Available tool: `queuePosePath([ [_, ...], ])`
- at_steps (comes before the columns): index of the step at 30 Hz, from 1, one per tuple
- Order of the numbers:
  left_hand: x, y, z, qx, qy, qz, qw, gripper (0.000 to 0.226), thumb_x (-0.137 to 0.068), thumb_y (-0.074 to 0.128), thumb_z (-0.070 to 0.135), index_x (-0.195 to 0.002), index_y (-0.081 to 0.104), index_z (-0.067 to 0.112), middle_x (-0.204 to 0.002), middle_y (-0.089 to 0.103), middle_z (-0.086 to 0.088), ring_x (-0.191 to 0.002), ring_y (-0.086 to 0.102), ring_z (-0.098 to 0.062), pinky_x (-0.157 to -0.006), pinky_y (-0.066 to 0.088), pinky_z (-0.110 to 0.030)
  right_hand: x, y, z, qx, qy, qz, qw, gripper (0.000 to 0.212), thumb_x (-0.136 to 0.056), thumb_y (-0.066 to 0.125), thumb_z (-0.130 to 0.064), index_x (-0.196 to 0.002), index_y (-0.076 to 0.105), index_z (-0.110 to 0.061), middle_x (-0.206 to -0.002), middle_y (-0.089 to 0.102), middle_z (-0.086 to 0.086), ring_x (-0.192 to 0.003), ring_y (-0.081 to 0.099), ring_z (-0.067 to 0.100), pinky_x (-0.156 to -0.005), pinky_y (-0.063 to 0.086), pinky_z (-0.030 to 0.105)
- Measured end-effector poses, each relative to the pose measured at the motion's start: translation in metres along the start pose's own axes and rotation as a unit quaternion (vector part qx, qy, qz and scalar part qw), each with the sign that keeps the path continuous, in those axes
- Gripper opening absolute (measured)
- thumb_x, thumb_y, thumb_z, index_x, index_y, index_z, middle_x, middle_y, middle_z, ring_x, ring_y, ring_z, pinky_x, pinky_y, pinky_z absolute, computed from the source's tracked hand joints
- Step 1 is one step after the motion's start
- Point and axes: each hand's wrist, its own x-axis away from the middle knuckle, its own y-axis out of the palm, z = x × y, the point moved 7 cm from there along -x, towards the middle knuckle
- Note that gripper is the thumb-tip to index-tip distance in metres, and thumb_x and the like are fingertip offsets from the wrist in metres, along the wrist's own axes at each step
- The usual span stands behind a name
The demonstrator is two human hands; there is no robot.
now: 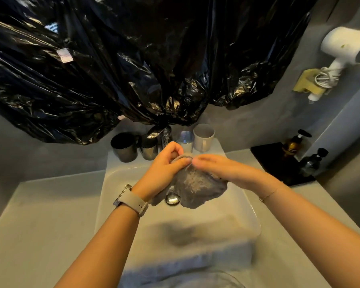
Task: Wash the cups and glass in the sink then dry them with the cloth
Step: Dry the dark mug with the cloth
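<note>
Both my hands hold a grey fluffy cloth (197, 187) above the white sink (116, 183). My left hand (164, 170) grips its upper edge with curled fingers. My right hand (218, 168) pinches the same edge, and the cloth bunches under its palm. I cannot tell whether anything is wrapped in the cloth. On the ledge behind the sink stand a black cup (124, 146), a shiny metal cup (149, 150), a clear glass (185, 140) and a white cup (203, 137). The chrome tap (164, 135) rises behind my left hand.
The chrome drain plug (172, 198) shows under the cloth. Black plastic sheeting (133, 59) hangs over the wall above. A white hair dryer (345, 48) hangs at the right. Two pump bottles (293, 145) stand on a black tray (274, 163) on the right counter.
</note>
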Motion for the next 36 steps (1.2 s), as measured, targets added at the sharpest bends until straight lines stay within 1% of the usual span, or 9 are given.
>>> queuePosePath([
  [2, -0.008, -0.01, 0.005, -0.057, 0.032, 0.022, 0.998, 0.02, -0.091, 0.068, 0.01, -0.089, 0.05, 0.016, -0.078, 0.055, 0.001, -0.07, 0.052, -0.005, -0.063, 0.045, -0.016, -0.006, 0.021, 0.001, 0.043, 0.006, -0.065, 0.997, 0.009, -0.085, 0.07, -0.035, -0.092, 0.066, -0.03, -0.078, 0.071, -0.024, -0.077, 0.065, -0.009, -0.068, 0.046, 0.009],
  [4, -0.016, -0.021, 0.006, -0.118, 0.052, 0.028, 0.991, 0.026, -0.085, 0.075, 0.009, -0.086, 0.05, 0.018, -0.083, 0.055, 0.001, -0.075, 0.051, -0.005, -0.069, 0.045, -0.019, -0.017, 0.029, 0.006, 0.041, 0.008, -0.057, 0.998, 0.009, -0.084, 0.074, -0.025, -0.083, 0.065, -0.026, -0.067, 0.069, -0.021, -0.067, 0.064, -0.007, -0.063, 0.048, 0.01],
  [9, -0.023, -0.055, -0.023, -0.098, 0.006, 0.033, 0.995, 0.021, -0.084, 0.077, 0.012, -0.096, 0.06, 0.015, -0.096, 0.062, 0.004, -0.085, 0.058, 0.001, -0.076, 0.05, -0.017, -0.051, 0.037, 0.028, -0.094, 0.059, -0.002, 0.994, 0.022, -0.09, 0.064, -0.036, -0.099, 0.069, -0.017, -0.093, 0.073, 0.004, -0.085, 0.067, 0.019, -0.069, 0.048, 0.025],
  [15, 0.003, -0.153, -0.124, -0.002, -0.109, 0.246, 0.963, 0.025, -0.088, 0.072, 0.011, -0.107, 0.06, 0.022, -0.117, 0.064, -0.001, -0.111, 0.06, -0.017, -0.091, 0.049, -0.033, -0.077, 0.038, 0.071, -0.36, 0.152, 0.105, 0.914, 0.021, -0.096, 0.056, -0.023, -0.1, 0.069, -0.007, -0.092, 0.076, 0.011, -0.08, 0.073, 0.019, -0.077, 0.054, 0.034],
  [18, 0.003, -0.186, -0.161, -0.037, -0.145, 0.334, 0.931, 0.047, -0.085, 0.076, 0.011, -0.123, 0.05, 0.02, -0.129, 0.053, -0.004, -0.12, 0.052, -0.021, -0.1, 0.046, -0.039, -0.087, 0.042, 0.083, -0.438, 0.171, 0.14, 0.872, 0.019, -0.096, 0.053, -0.02, -0.097, 0.066, -0.006, -0.084, 0.075, 0.012, -0.078, 0.072, 0.022, -0.073, 0.051, 0.037],
  [23, -0.042, -0.207, -0.187, -0.108, -0.149, 0.331, 0.926, 0.105, -0.074, 0.087, 0.032, -0.152, 0.019, 0.013, -0.156, 0.026, -0.007, -0.142, 0.028, -0.019, -0.119, 0.027, -0.038, -0.102, 0.051, 0.1, -0.532, 0.19, 0.138, 0.814, 0.022, -0.094, 0.05, -0.018, -0.106, 0.063, -0.005, -0.092, 0.071, 0.017, -0.084, 0.068, 0.028, -0.074, 0.051, 0.039],
  [28, -0.08, -0.228, -0.216, -0.124, -0.172, 0.312, 0.926, 0.132, -0.046, 0.087, 0.072, -0.151, 0.031, 0.016, -0.147, 0.049, -0.002, -0.133, 0.048, -0.016, -0.111, 0.042, -0.035, -0.107, 0.059, 0.105, -0.587, 0.187, 0.09, 0.783, 0.03, -0.091, 0.049, -0.021, -0.106, 0.069, -0.003, -0.106, 0.069, 0.02, -0.091, 0.069, 0.032, -0.083, 0.052, 0.043],
  [32, -0.083, -0.225, -0.218, -0.102, -0.128, 0.362, 0.918, 0.107, -0.065, 0.093, 0.023, -0.149, 0.027, 0.012, -0.142, 0.047, -0.005, -0.13, 0.046, -0.018, -0.105, 0.036, -0.024, -0.108, 0.059, 0.106, -0.599, 0.173, 0.093, 0.776, 0.039, -0.091, 0.05, -0.019, -0.127, 0.055, -0.005, -0.114, 0.066, 0.022, -0.096, 0.068, 0.034, -0.078, 0.057, 0.043],
  [36, -0.068, -0.219, -0.21, -0.082, -0.098, 0.385, 0.914, 0.096, -0.066, 0.092, 0.017, -0.143, 0.036, 0.011, -0.137, 0.049, -0.001, -0.128, 0.047, -0.017, -0.104, 0.036, -0.022, -0.104, 0.058, 0.103, -0.619, 0.155, 0.088, 0.765, 0.036, -0.091, 0.046, -0.019, -0.12, 0.059, -0.002, -0.117, 0.065, 0.023, -0.1, 0.067, 0.035, -0.082, 0.057, 0.044],
])
